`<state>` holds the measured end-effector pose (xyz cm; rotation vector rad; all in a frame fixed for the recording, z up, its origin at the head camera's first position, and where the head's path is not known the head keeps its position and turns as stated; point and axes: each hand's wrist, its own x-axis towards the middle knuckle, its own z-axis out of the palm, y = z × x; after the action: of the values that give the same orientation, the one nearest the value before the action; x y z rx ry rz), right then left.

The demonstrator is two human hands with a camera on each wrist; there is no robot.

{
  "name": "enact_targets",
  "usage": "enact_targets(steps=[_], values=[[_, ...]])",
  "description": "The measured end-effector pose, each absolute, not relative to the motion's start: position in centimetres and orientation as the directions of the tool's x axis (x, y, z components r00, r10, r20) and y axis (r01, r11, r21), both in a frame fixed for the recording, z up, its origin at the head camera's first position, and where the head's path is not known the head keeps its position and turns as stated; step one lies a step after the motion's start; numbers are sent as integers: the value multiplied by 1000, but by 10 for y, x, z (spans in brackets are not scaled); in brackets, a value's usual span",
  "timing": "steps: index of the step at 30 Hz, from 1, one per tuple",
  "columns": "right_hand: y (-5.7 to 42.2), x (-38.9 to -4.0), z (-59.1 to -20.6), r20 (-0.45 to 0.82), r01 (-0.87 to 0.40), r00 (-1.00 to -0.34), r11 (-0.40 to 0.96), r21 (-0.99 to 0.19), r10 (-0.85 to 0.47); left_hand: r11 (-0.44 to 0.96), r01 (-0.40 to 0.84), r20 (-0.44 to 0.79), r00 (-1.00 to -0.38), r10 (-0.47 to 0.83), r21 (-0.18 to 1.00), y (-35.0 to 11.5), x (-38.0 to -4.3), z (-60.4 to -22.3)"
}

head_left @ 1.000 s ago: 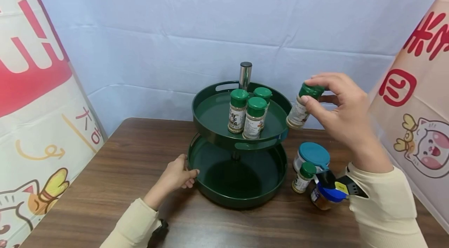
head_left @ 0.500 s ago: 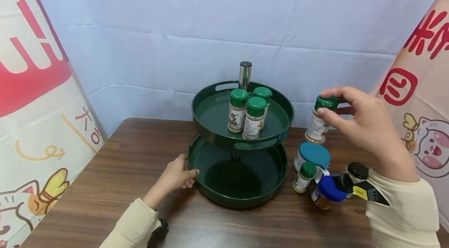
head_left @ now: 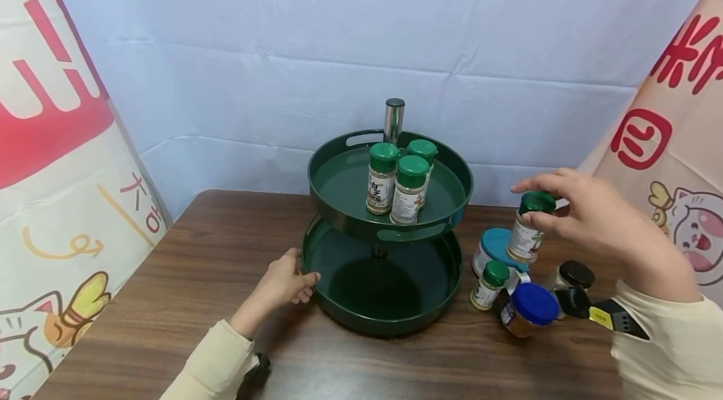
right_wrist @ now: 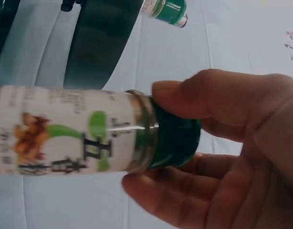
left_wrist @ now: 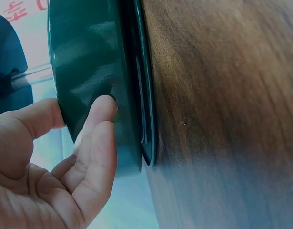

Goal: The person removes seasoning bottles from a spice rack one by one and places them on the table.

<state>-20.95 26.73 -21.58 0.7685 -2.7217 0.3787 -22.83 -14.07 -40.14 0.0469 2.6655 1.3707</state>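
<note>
The right hand (head_left: 599,218) holds a spice jar (head_left: 525,238) by its green cap, thumb and fingers closed about it; the jar is nearly upright at the teal-lidded tub (head_left: 496,243), and whether its base touches anything cannot be told. The left hand (head_left: 285,279) grips the rim of the lower tray (head_left: 361,287) on its left side. Three green-capped jars (head_left: 381,189) stand grouped on the upper tray (head_left: 341,177). A smaller green-capped jar (head_left: 486,292), a blue-lidded jar (head_left: 530,307) and a black-lidded jar (head_left: 576,275) share the counter (head_left: 243,224)
</note>
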Motion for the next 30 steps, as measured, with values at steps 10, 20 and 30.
enact_targets(steps=[10, 20, 30], values=[[279, -209, -223, 142, -468, -882, 867, -168, -449, 582, -40, -114, -989, 92, 812, -142, -229, -402], [295, -204, -236, 68, -427, -904, 896, -124, -422, 570, -43, -116, -989, 93, 821, -141, -228, -402], [312, -198, -250, 0, -385, -922, 919, -83, -386, 568, -48, -118, -989, 87, 821, -141, -228, -403]])
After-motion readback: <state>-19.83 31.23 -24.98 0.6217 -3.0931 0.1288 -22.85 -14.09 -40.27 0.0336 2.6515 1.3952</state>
